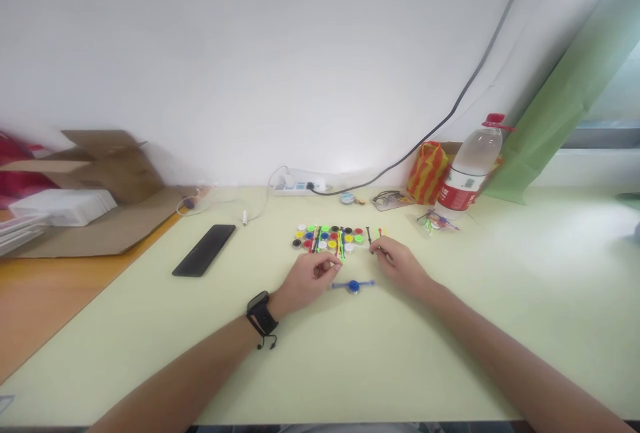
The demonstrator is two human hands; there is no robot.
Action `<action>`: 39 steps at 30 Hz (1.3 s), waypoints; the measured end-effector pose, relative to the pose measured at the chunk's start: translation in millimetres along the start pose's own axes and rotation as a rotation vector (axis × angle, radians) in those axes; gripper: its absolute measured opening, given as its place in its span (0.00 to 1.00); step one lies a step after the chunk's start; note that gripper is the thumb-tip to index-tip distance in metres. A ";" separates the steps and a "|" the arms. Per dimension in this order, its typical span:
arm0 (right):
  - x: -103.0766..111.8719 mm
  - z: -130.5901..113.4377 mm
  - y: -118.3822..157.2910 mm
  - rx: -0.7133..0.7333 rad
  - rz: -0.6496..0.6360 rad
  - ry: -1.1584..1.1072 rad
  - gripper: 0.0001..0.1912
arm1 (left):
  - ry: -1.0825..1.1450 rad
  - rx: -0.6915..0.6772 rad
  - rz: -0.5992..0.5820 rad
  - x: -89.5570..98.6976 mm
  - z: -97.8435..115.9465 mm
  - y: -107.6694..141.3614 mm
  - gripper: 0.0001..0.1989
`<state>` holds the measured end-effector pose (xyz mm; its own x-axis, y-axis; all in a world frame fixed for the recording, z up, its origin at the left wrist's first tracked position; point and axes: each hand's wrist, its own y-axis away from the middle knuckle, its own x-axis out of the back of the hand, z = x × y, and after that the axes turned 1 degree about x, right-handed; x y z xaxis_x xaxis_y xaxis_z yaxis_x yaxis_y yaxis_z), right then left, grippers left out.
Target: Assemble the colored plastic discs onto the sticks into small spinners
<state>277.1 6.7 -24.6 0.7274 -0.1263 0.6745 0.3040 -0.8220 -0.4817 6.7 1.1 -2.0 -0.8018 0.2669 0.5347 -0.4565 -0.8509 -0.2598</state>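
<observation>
My left hand [313,278] is closed in a pinch at the near edge of a cluster of small round coloured discs [332,244]. Whatever its fingertips hold, if anything, is too small to make out. Thin coloured plastic sticks [341,244] lie across the discs. My right hand [397,263] is closed too, its fingertips low beside a thin black stick [369,236]; I cannot tell whether they grip it. Red and yellow sticks [380,232] lie just beyond that hand. Between my hands, a blue disc with a blue bar across it [354,286] rests on the table.
A black phone [205,250] lies to the left on the pale table [320,366]. At the back are a white power strip [300,184] and cables. A large bottle [467,170], a red-yellow bag [428,172] and a small bag of pieces [436,222] stand right; cardboard [107,220] is far left.
</observation>
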 end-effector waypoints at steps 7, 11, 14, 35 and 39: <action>-0.2 -0.3 -0.1 0.029 0.004 -0.003 0.12 | -0.002 0.000 0.002 -0.5 -1.8 -0.9 0.12; -1.2 0.6 -0.2 0.059 -0.003 -0.001 0.13 | 0.000 -0.005 0.010 -0.8 -2.8 -0.8 0.12; -1.1 0.5 0.1 0.077 0.003 0.007 0.13 | -0.006 -0.007 0.013 -1.3 -3.8 -0.5 0.12; 18.1 -11.4 -1.3 -0.024 -0.003 -0.014 0.09 | -0.011 0.001 -0.003 -0.9 -0.8 -0.2 0.12; 18.0 -11.8 -1.2 -0.020 -0.021 -0.024 0.10 | -0.016 -0.002 -0.008 -0.8 1.1 -0.2 0.12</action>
<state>282.5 -1.1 -5.2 0.7356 -0.0952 0.6707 0.3077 -0.8350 -0.4561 7.9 0.6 -1.5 -0.7922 0.2662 0.5491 -0.4634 -0.8479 -0.2575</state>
